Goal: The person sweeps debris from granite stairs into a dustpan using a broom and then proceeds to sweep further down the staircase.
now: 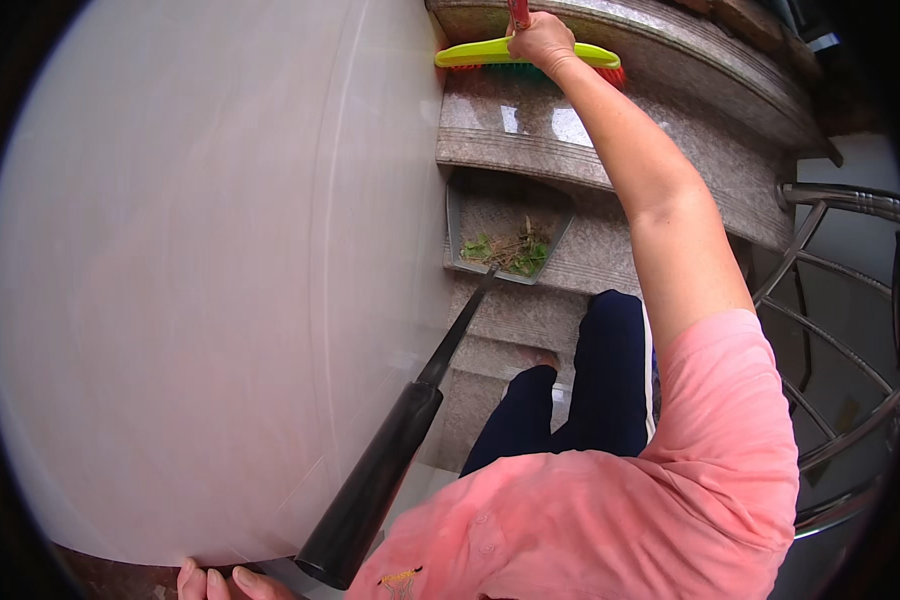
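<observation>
My right hand (540,42) grips the red broom handle (519,14) near its yellow-green head (462,58), whose red and green bristles lie on a stone step. A grey dustpan (460,215) holding dry debris and green leaves (515,250) sits a step lower, against the wall. Its long black handle (390,450) slants down toward me. My left hand (230,582) shows only curled fingertips at the lower left edge, near that handle's end; what they hold, if anything, is hidden.
A pale, glossy wall (190,280) fills the left side. Speckled stone steps (700,180) run through the middle. A curved steel railing (840,198) lines the right. My legs (605,370) in dark trousers are on the lower steps.
</observation>
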